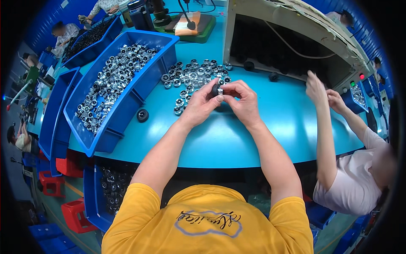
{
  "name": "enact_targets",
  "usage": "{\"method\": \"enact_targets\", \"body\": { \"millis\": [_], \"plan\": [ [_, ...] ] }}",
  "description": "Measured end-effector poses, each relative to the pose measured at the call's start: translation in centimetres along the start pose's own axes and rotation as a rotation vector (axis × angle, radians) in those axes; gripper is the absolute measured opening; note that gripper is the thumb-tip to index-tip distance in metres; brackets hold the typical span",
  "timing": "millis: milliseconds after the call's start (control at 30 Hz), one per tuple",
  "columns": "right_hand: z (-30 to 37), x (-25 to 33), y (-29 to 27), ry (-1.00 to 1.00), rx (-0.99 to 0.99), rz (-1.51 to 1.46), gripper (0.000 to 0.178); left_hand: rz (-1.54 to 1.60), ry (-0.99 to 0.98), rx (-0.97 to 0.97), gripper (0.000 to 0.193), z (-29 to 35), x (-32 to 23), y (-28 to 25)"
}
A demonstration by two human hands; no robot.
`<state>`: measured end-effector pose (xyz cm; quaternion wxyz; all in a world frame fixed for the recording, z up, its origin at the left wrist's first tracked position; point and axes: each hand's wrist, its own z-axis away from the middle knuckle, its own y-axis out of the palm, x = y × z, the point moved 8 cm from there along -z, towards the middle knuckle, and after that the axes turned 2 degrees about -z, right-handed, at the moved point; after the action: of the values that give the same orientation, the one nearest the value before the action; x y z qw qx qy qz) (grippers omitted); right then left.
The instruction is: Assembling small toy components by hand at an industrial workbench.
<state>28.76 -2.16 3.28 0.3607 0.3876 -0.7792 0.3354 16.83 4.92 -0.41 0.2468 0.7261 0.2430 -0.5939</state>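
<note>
Bright light glares white across the near bench (203,154), glinting off loose metal parts (193,76); the far-right cabinet's (229,34) interior is dark; fisheye distortion bends edges into black.

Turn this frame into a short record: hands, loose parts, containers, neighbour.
hands: left hand and right hand together hold a black ring and silver piece
loose parts: shiny round parts on the turquoise table, beyond the hands
lone piece: second black ring beside the blue bin
containers: blue bin, holding many heaped parts
neighbour: person in pale shirt, at the right
</note>
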Motion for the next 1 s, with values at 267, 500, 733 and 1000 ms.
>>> {"method": "enact_targets", "body": {
  "millis": [267, 500, 733, 1000],
  "plan": [
    [0.4, 1.5, 0.6, -0.047, -0.017, 0.049, 0.045, -0.198, -0.040, -0.164, 0.045, 0.0, 0.5, -1.1],
    [0.6, -3.3, 0.1, 0.272, -0.022, -0.197, 0.033, -0.082, -0.012, -0.171, 0.029, 0.3, -0.1, -0.8],
    [1.4, -4.0, 2.0, 0.475, 0.119, -0.429, 0.033, -0.104, 0.002, -0.127, 0.028, 0.6, -0.8, -0.3],
    [1.3, -4.4, 1.1, 0.519, 0.084, -0.504, 0.031, -0.021, 0.008, -0.014, 0.039, 0.3, -0.5, 0.8]
  ]
}}
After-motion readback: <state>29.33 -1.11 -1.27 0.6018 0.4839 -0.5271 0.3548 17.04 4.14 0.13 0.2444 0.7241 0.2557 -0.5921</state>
